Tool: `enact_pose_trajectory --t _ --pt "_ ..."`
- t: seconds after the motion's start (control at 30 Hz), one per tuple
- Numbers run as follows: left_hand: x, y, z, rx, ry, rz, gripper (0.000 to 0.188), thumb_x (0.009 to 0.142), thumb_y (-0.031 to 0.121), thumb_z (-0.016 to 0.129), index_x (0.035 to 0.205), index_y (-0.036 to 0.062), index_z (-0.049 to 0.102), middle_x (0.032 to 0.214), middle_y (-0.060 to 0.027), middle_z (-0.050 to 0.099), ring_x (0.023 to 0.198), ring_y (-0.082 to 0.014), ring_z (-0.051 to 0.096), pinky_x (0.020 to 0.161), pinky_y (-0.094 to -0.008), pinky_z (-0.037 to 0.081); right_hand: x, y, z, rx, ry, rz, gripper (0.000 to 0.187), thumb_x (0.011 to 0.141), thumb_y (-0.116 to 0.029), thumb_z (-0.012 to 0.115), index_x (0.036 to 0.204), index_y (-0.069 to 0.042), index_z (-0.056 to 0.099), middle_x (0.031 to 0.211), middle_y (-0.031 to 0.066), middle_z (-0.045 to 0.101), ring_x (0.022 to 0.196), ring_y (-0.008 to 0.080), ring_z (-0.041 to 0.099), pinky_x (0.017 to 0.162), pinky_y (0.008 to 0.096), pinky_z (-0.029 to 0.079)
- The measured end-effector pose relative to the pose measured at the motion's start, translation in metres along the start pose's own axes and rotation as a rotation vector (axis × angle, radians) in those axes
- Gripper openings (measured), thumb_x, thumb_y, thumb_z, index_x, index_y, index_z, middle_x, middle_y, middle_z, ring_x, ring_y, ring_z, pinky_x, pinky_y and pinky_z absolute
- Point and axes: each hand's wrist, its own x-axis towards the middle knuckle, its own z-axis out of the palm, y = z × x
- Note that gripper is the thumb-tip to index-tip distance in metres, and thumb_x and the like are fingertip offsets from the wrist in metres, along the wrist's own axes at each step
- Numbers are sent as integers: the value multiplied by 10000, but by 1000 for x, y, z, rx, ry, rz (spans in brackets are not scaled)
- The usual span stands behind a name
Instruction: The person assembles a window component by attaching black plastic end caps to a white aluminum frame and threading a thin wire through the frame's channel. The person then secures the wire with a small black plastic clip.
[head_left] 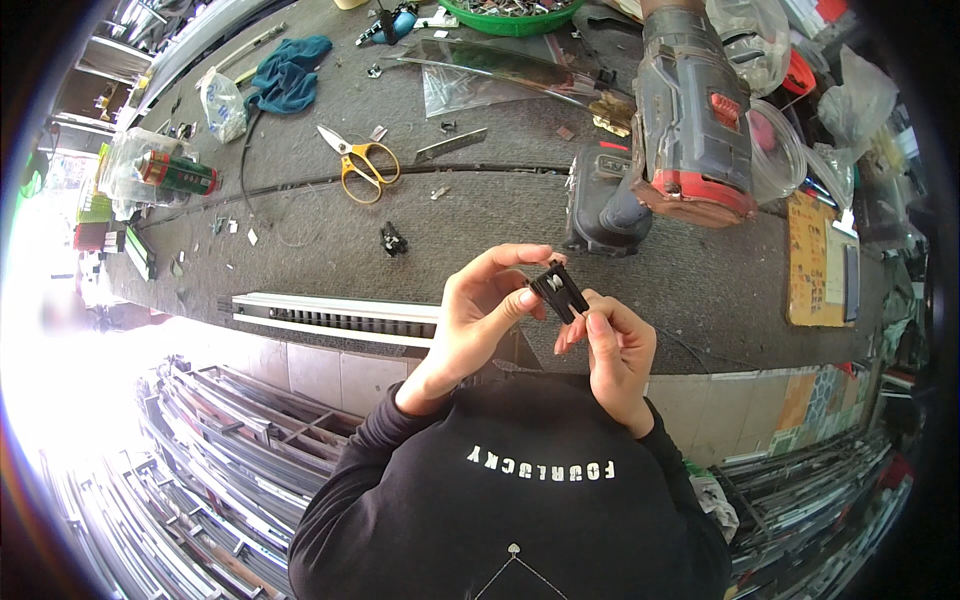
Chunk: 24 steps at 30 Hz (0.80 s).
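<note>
Near the table's front edge my left hand (478, 312) pinches a small black roller bracket (562, 292) between thumb and fingers. A pale wheel-like piece shows inside its black frame. My right hand (618, 352) closes on the lower right end of the same bracket, its thumb and fingertips pressed together there. The bracket is tilted and held above the table. Left of my left hand, a white metal profile (335, 318) with a dark slotted channel lies along the front edge. A similar small black part (393, 239) rests on the table beyond it.
A large cordless power tool (693, 130) stands at the right. Yellow-handled scissors (362, 170) and a cutter blade (452, 145) lie mid-table. Farther back are a blue cloth (288, 75) and a green basket (515, 24). A green can (178, 172) lies left; a yellow board (808, 260) lies right.
</note>
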Motion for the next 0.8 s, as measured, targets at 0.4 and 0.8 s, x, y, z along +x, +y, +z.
enact_pose_trajectory --t 0.4,0.8 --pt "2 -1 -1 21 -2 43 369 960 75 677 1304 -22 584 1308 -135 629 885 -93 626 797 -277 550 0 -2 -2 -33 -9 -31 284 1068 -151 489 881 34 594 842 108 614 755 149 617 708 296 512" --pt "2 0 -4 52 -16 101 329 948 35 667 1269 -6 603 1312 -157 609 954 -126 627 801 -284 555 -1 -2 -1 -21 -9 -35 282 1069 -164 498 894 31 603 850 108 617 760 149 624 711 297 525"
